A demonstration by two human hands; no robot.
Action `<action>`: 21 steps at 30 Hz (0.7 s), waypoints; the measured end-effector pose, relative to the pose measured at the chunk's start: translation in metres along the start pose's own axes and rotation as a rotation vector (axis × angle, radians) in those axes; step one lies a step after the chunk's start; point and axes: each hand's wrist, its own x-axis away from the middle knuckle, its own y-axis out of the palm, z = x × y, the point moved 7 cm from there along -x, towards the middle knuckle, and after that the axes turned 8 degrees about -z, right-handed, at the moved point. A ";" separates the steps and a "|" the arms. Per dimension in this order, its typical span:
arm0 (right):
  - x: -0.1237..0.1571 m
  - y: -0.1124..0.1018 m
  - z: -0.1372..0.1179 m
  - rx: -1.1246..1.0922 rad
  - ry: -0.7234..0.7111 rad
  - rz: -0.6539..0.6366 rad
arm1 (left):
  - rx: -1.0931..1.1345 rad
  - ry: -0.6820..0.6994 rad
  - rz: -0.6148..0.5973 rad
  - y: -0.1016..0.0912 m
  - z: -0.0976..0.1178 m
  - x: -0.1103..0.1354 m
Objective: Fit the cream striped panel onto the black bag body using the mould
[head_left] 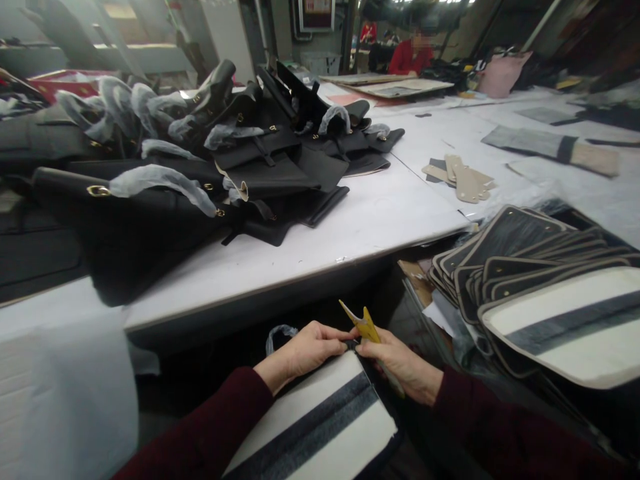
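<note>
Over my lap lies a white panel with a wide dark stripe point(305, 427), its upper corner between my hands. My left hand point(310, 350) is closed, thumb and fingers pinching that corner's dark edge. My right hand point(400, 363) wraps round a yellow hand tool with two pointed prongs point(367, 327); its lower end shows beneath the palm. The prongs point up and left, beside my left fingertips. What lies right between the fingertips is too small to make out. A loop of clear plastic wrap point(277, 337) shows behind my left hand.
Black bags with plastic-wrapped handles point(165, 220) are heaped on the white table point(370, 220). At right stands a stack of dark, pale-edged panels point(525, 247), a white striped one on top. Beige cut pieces point(465, 180) lie farther back. A person in red point(407, 57) sits beyond.
</note>
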 end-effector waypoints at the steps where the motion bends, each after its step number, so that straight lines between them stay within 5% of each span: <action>1: 0.000 0.000 -0.001 0.017 0.019 0.007 | -0.012 0.001 -0.003 0.000 0.000 0.000; 10: -0.009 0.002 -0.013 0.171 -0.004 -0.019 | -0.222 0.044 0.031 0.000 -0.005 -0.007; 21: -0.001 0.003 -0.002 0.010 0.047 -0.075 | -0.003 0.059 -0.109 0.001 -0.004 0.009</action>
